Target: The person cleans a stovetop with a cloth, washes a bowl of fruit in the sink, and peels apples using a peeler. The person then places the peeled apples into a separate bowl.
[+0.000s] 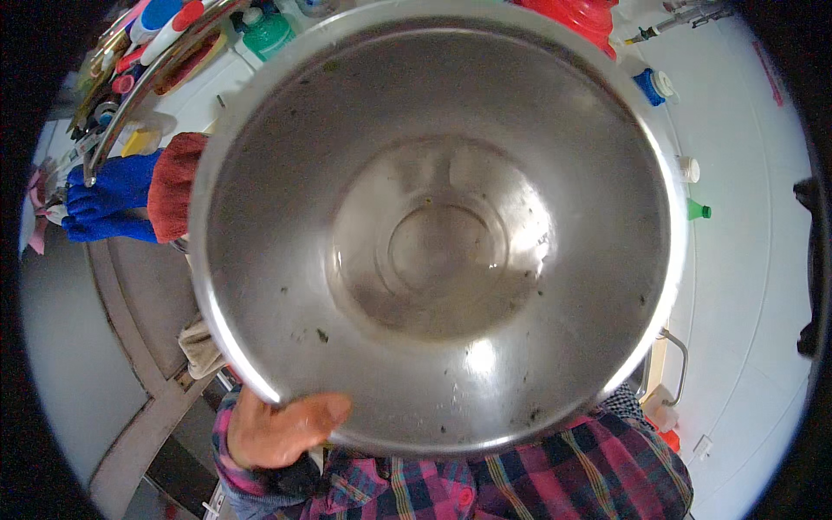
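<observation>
A large stainless steel bowl (273, 214) fills most of the view, its open mouth facing me. Shallow clear liquid seems to lie in its bottom, and small dark green bits cling to the wall. My left hand (283, 429) grips the rim at the lower left, thumb over the inside edge and fingers hidden behind. My right hand is out of sight; the plaid right sleeve (611, 455) runs up under the bowl's lower right rim.
Left of the bowl are a reddish cloth (175, 188), blue cloth (117, 195) and curved metal tube (130, 104). A green bottle (265, 36) and red plastic item (575, 23) stand behind. A blue-and-white container (653, 86) and green bottle neck (699, 210) show by the white wall (734, 273).
</observation>
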`<action>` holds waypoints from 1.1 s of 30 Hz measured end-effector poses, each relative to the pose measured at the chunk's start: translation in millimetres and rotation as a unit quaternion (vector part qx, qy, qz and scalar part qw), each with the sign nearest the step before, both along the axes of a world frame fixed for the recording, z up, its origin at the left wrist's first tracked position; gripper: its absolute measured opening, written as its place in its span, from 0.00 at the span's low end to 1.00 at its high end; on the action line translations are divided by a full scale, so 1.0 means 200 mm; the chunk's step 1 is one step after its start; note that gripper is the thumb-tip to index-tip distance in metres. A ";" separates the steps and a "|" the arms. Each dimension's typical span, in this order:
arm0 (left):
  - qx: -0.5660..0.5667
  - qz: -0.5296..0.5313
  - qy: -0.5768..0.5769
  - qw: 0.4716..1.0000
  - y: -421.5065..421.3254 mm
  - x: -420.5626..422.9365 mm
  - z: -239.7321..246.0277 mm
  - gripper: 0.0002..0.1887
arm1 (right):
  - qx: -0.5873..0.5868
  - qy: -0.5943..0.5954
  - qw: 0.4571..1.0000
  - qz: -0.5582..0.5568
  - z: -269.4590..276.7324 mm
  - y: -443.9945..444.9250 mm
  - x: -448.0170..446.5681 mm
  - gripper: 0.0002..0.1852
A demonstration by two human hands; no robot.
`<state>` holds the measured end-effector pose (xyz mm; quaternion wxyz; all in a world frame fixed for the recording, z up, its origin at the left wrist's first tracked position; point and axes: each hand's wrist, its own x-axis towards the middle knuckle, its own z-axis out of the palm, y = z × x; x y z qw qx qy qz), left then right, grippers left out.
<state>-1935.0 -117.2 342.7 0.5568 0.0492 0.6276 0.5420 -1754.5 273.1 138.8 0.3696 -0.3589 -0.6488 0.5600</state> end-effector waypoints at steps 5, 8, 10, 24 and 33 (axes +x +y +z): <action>0.088 -0.053 0.120 0.987 -0.18 0.01 0.09 0.32 | -0.005 0.008 1.000 0.004 0.01 -0.05 -0.08 0.08; 0.105 0.082 0.090 0.987 -0.27 0.08 0.11 0.45 | -0.006 0.015 1.000 0.006 0.02 -0.07 -0.12 0.08; 0.031 0.134 0.110 0.984 -0.32 0.13 0.12 0.42 | -0.007 0.022 1.000 0.004 0.03 -0.08 -0.14 0.08; -0.025 -0.013 0.420 0.907 -0.13 0.04 -0.22 0.26 | -0.006 0.164 0.985 0.050 0.36 -0.12 -0.31 0.09; 0.068 -0.043 0.348 0.934 -0.32 0.05 -0.10 0.16 | 0.077 0.108 0.989 0.065 0.57 -0.21 -0.37 0.15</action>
